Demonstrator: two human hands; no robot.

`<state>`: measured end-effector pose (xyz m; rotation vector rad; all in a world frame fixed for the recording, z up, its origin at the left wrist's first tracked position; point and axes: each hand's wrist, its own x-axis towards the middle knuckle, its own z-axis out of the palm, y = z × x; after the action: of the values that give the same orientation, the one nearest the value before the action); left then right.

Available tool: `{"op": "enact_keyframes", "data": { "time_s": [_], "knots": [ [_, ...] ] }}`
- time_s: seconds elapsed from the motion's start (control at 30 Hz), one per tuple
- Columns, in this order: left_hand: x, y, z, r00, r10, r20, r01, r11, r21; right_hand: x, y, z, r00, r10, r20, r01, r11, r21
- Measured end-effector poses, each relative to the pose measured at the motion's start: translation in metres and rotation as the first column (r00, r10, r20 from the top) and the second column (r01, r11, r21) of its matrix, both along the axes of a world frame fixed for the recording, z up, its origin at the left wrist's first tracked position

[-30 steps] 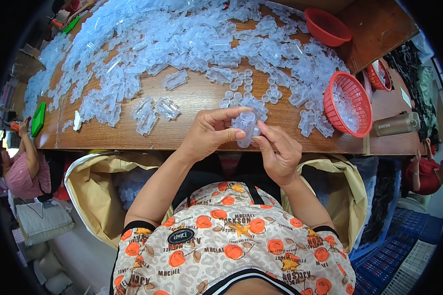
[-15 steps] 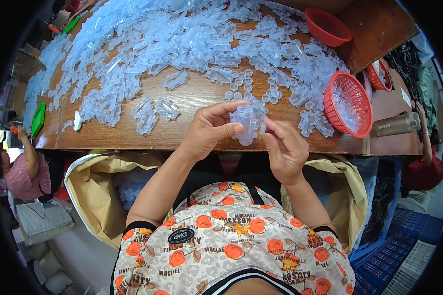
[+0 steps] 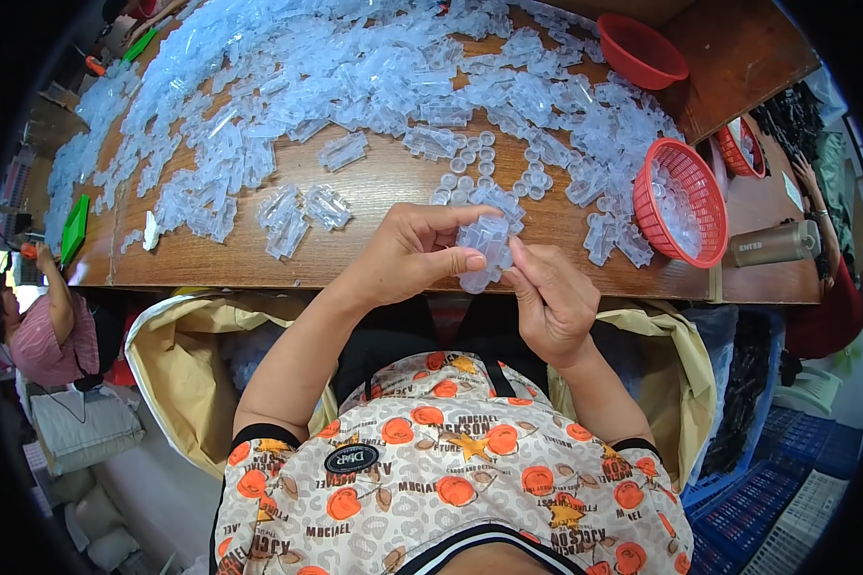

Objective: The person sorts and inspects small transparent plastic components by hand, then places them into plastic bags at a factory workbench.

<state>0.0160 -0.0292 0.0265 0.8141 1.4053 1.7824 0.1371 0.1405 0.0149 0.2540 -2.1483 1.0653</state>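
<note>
Clear plastic piece held up between two hands at the worktop's near edge

Clear plastic piece [image 3: 483, 240]: off the worktop [image 3: 374, 216], raised in front of the body, just over the near edge. Holding it there probably gives both hands room and a straight look down at it.

Left hand [image 3: 403, 251]: grip closed round the piece from the left, fingers over the far side, thumb across the near face. Appears to do the steadying and leaves the right side exposed.

Right hand [image 3: 558, 299]: thumb and forefinger drawn nearly together at the piece's right side, the other fingers curled. Suits fine finger work better than carrying weight. Cannot tell whether this grip has hold of a small part or only touches the edge.

Beyond the hands: a broad heap of clear pieces [image 3: 355, 91] over the far part of the worktop, likely spread so that plenty lies within reach. Small round caps [image 3: 460, 165] sit in a loose cluster on its near side, close to the hands.

Right: red basket [image 3: 644, 213] with clear parts inside, tilted toward the person, which should make its contents easy to reach.

Below the edge: a tan sack [image 3: 174, 356] gapes on the left, another tan sack [image 3: 679, 379] on the right, both beside the lap, handy for either arm.
</note>
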Motion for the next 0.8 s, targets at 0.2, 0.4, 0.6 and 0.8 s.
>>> {"op": "enact_keyframes", "data": {
  "time_s": [0.2,0.4,0.6,0.8],
  "knots": [
    [-0.002,-0.003,0.012,0.935,-0.041,-0.352,-0.033,0.979,-0.200,0.003,-0.009,-0.012,0.999,-0.027,-0.043,0.026,0.999,-0.021],
    [0.011,-0.002,0.002,0.869,0.065,-0.490,-0.161,0.975,-0.156,0.002,-0.009,-0.020,0.999,-0.041,-0.011,0.040,0.999,-0.037],
    [0.027,-0.018,-0.032,0.984,0.102,-0.145,-0.120,0.985,-0.123,0.002,-0.005,-0.017,0.993,0.062,0.102,-0.066,0.997,0.034],
    [0.036,-0.045,-0.040,0.985,0.058,0.165,-0.047,0.996,-0.070,0.008,-0.029,-0.023,0.979,0.125,0.160,-0.118,0.992,-0.053]
  ]
}}
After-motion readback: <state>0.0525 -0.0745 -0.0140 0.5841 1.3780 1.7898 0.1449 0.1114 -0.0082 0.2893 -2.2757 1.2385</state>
